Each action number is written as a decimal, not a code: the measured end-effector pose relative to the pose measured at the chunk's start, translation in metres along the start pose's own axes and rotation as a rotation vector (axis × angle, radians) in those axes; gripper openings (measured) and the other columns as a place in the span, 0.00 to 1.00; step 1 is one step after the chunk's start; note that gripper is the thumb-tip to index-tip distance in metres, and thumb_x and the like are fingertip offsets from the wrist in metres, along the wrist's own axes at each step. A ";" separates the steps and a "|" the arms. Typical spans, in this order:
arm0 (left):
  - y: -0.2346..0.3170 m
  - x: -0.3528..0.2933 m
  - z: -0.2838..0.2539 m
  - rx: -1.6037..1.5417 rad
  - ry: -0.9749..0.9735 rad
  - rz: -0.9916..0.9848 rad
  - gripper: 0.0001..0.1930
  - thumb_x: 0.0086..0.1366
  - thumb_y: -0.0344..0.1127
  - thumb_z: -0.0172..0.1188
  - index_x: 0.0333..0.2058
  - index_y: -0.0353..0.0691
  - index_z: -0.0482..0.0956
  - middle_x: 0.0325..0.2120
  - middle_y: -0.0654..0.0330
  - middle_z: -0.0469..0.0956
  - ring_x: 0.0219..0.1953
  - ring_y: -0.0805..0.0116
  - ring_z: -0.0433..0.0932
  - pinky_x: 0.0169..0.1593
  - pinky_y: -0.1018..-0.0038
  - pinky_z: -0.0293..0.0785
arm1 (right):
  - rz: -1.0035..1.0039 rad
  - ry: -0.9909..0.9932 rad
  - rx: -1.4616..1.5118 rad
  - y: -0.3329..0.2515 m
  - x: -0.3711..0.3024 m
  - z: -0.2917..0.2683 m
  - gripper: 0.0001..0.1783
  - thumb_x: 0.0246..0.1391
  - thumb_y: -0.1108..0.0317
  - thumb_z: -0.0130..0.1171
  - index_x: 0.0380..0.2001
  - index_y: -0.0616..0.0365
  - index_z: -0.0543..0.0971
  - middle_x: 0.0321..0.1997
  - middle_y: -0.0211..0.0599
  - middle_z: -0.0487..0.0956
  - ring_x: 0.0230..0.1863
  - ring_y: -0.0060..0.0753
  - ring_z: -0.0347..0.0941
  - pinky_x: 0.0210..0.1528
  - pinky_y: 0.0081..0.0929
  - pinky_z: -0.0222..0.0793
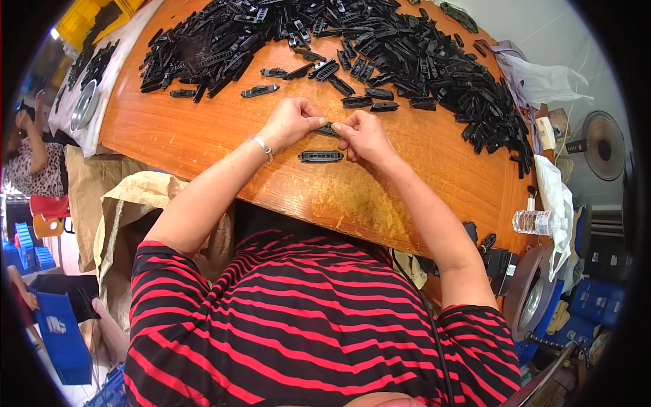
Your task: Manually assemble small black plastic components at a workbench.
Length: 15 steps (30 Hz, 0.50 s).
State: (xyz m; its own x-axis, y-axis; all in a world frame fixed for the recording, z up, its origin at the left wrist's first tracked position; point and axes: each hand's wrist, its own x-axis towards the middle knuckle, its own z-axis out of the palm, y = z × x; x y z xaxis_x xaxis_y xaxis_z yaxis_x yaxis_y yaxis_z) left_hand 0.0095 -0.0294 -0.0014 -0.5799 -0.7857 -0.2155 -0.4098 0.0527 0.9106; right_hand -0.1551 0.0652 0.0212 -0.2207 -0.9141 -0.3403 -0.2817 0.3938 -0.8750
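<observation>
I read this as fitting or checking one black part [327,131], left hand [293,125] and right hand [367,138] both pinching it; next probably needs steady alignment.

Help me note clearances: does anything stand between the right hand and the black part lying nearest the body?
Nothing visible does: a narrow strip of tabletop separates the right hand from the lying black part. It pinches the held part.
</observation>
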 end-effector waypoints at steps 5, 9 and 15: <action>0.013 0.005 -0.005 -0.017 -0.059 -0.123 0.10 0.60 0.33 0.66 0.27 0.37 0.73 0.19 0.66 0.74 0.19 0.79 0.69 0.22 0.80 0.65 | 0.126 -0.143 -0.058 -0.011 0.011 -0.012 0.14 0.56 0.64 0.62 0.27 0.61 0.69 0.17 0.36 0.76 0.10 0.21 0.66 0.10 0.21 0.60; 0.009 0.006 -0.006 0.175 -0.064 -0.154 0.15 0.54 0.41 0.70 0.25 0.37 0.76 0.21 0.59 0.78 0.25 0.68 0.76 0.32 0.71 0.73 | 0.181 -0.186 -0.140 -0.019 0.018 -0.014 0.16 0.56 0.63 0.63 0.26 0.61 0.70 0.17 0.37 0.77 0.11 0.21 0.68 0.11 0.21 0.62; 0.017 -0.001 -0.014 0.588 0.050 -0.049 0.23 0.50 0.52 0.71 0.33 0.38 0.76 0.26 0.52 0.80 0.32 0.54 0.79 0.38 0.63 0.73 | 0.154 -0.083 -0.268 -0.025 0.012 -0.009 0.18 0.55 0.62 0.64 0.23 0.68 0.73 0.17 0.38 0.76 0.12 0.23 0.69 0.13 0.24 0.65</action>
State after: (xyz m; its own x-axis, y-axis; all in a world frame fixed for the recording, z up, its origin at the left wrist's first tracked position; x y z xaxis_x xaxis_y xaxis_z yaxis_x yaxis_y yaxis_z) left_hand 0.0132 -0.0362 0.0194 -0.5228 -0.8230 -0.2223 -0.7649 0.3377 0.5485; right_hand -0.1589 0.0455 0.0426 -0.2063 -0.8424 -0.4978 -0.4890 0.5294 -0.6932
